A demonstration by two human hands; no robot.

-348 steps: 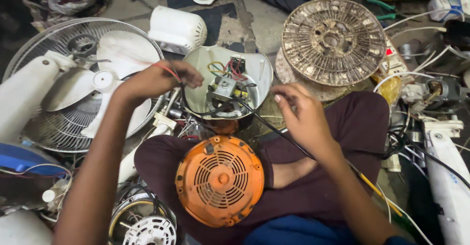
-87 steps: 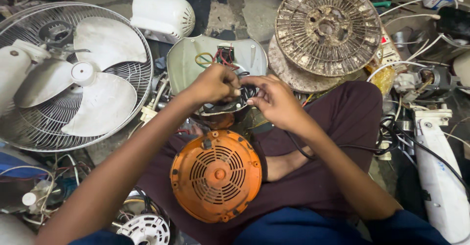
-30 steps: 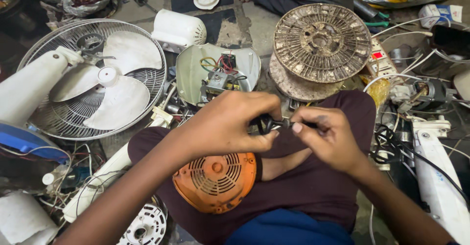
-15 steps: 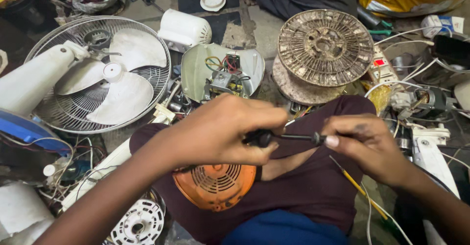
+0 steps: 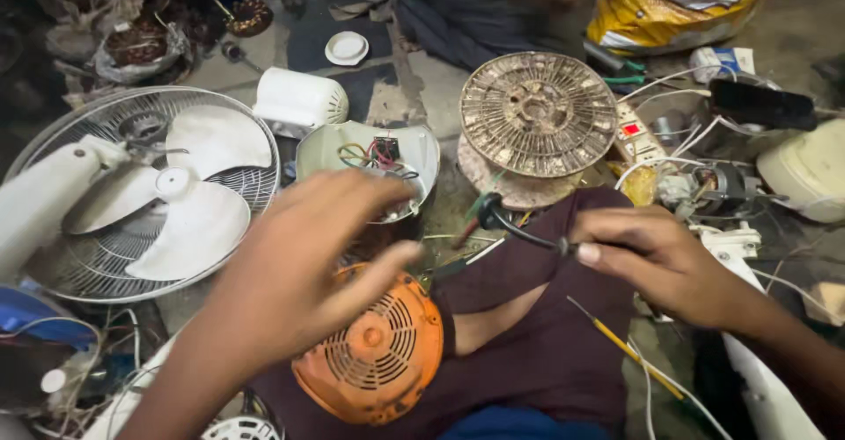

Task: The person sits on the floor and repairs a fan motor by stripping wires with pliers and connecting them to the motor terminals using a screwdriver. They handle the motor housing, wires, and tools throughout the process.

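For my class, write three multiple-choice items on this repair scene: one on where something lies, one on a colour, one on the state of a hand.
1. Where is the white fan?
A. left of the orange cover
B. on the yellow sack
C. in the right hand

2. What colour is the round vented cover in the lap?
A. blue
B. orange
C. white

3. What is the right hand doing?
A. resting flat
B. pinching a black cable
C. gripping a fan blade

Answers:
1 A, the fan lies at the far left.
2 B, the cover is plainly orange.
3 B, fingertips close on the black cable, while the left hand is spread open, holding nothing.

two hands, one orange grille, one fan
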